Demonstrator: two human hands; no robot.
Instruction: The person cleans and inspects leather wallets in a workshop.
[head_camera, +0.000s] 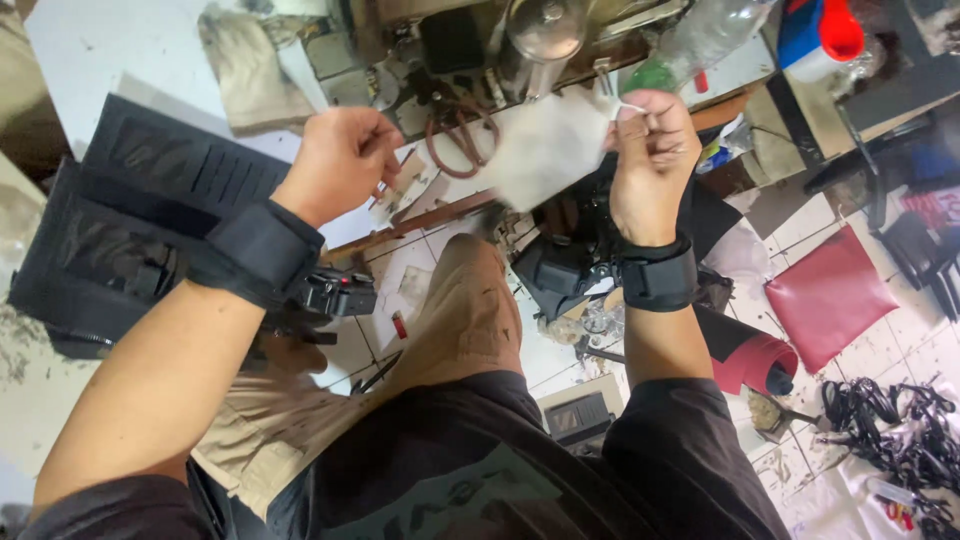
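Your right hand (655, 160) is raised over the surface (90, 60), fingers curled and pinching the corner of a white cloth (545, 150) with a thin white thread looping at the fingertips; the cloth hangs to the left of that hand, blurred, just above the scissors (460, 135) lying on the surface; your left hand (340, 160) is closed into a loose fist beside the cloth, apart from it, and you cannot tell whether it grips anything; both wrists carry black bands; a black panel (150, 190) lies at the left under your left forearm; a clear bottle (700, 40) with a green label lies beyond the right hand; a red cushion (830, 295) sits on the tiled floor (920, 350) to the right, with a heap of black straps (900, 430) near it; your knee in tan trousers shows between the arms.
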